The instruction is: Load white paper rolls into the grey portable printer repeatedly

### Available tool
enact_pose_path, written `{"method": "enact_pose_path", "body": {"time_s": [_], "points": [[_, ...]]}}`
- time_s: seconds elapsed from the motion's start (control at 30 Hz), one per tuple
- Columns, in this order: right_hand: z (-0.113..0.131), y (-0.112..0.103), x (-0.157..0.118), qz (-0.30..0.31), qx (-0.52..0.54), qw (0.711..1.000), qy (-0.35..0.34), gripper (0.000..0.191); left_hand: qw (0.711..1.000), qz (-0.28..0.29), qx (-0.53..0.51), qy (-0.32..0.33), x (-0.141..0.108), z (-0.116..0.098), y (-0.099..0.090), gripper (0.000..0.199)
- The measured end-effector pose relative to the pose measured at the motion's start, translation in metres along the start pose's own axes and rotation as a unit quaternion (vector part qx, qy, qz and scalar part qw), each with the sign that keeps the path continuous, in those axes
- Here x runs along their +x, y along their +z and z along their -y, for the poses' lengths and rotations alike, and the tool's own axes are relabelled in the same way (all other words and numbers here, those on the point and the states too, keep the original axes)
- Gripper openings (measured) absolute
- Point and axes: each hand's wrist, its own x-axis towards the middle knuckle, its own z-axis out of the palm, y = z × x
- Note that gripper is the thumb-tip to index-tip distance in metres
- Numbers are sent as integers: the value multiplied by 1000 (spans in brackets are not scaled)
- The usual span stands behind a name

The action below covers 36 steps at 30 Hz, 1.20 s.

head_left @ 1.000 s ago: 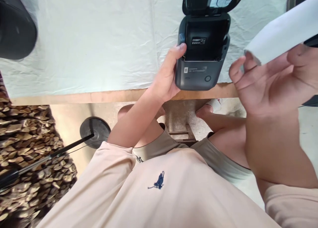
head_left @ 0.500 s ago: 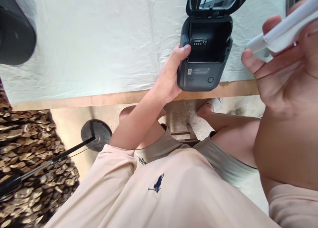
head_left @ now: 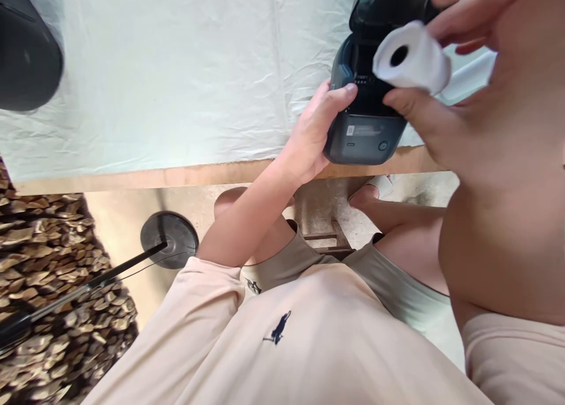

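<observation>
A dark label printer [head_left: 364, 140] is at the table's front edge with its lid [head_left: 388, 7] raised and its paper bay exposed. My left hand [head_left: 315, 128] grips the printer's left side, thumb over the rim of the bay. Between the thumb and fingers of my right hand [head_left: 463, 93] is a white paper roll [head_left: 412, 57], its dark core hole facing left. The roll hangs over the right part of the bay and hides some of it. Part of the lid is behind my right fingers.
A white cloth [head_left: 198, 69] covers the table, whose wooden edge [head_left: 176, 175] faces me. At the far left stands a dark rounded object [head_left: 29, 52]. Below are a round stand base [head_left: 170, 240] with a pole, stacked firewood [head_left: 57, 252] and a wooden stool [head_left: 326, 240].
My right hand has moved left with the roll, from beside the printer to over its bay, and the core end now shows. The printer and my left hand have shifted slightly right.
</observation>
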Motion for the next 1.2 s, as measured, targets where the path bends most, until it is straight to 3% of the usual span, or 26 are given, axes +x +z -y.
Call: {"method": "enact_pose_path", "body": {"time_s": [0.07,0.1,0.3,0.47,0.63,0.9,0.97,1.07,1.13,1.2], "points": [[-4,2,1,24,-172,984,-35,44,998,50,40,21,1,1,0,32],[-7,3,2,26,-205,978,-33,40,995,70,58,36,2,2,-1,31],[-19,8,8,26,-257,966,0,37,982,140,70,105,3,1,-3,25],[-23,10,9,6,-212,977,-18,30,988,122,37,83,4,2,-5,26],[-31,16,3,-51,-177,979,-81,25,980,173,-7,94,3,0,0,23],[-43,16,-4,-44,-96,979,-174,24,980,145,92,102,10,-3,-5,22],[-42,17,-3,-74,-59,983,-155,24,977,152,103,112,11,-3,-6,23],[-38,20,0,-155,17,986,-67,29,974,154,113,119,10,-1,-6,28],[-35,23,4,-203,98,974,2,35,974,145,118,127,8,1,-6,38],[-33,26,7,-219,185,958,26,36,972,143,123,138,6,3,-7,52]]}}
